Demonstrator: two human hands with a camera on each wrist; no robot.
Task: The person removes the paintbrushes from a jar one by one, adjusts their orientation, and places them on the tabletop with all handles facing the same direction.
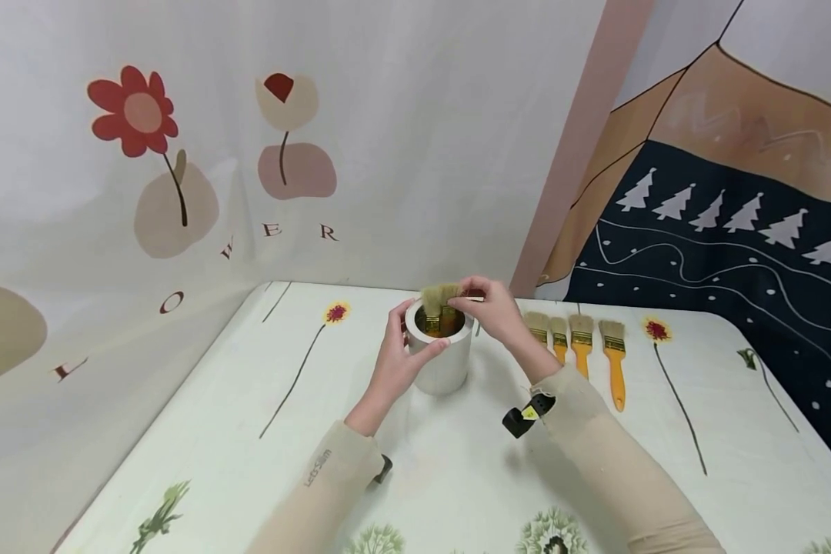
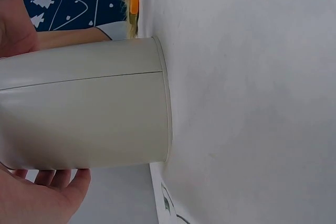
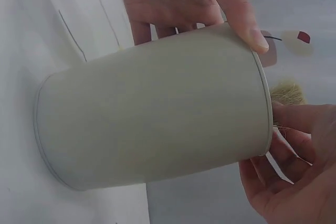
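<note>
A white cylindrical pot (image 1: pixel 442 373) stands upright on the table, with paintbrushes (image 1: pixel 432 304) in it, bristles up. My left hand (image 1: pixel 403 354) holds the pot's side near the rim, its thumb lying along the top edge. At the rim's right side my right hand (image 1: pixel 493 309) pinches a paintbrush close to its bristles. From the right wrist view, pale bristles (image 3: pixel 289 93) show above the rim beside the right hand (image 3: pixel 296 166). The pot's wall (image 2: pixel 84 114) hides the handles in the left wrist view.
Several paintbrushes with orange handles (image 1: pixel 616 377) lie in a row on the table to the right, partly behind the right forearm. A white flower-printed cloth (image 1: pixel 305 477) covers the table. Printed curtains (image 1: pixel 415 154) hang behind and at the right.
</note>
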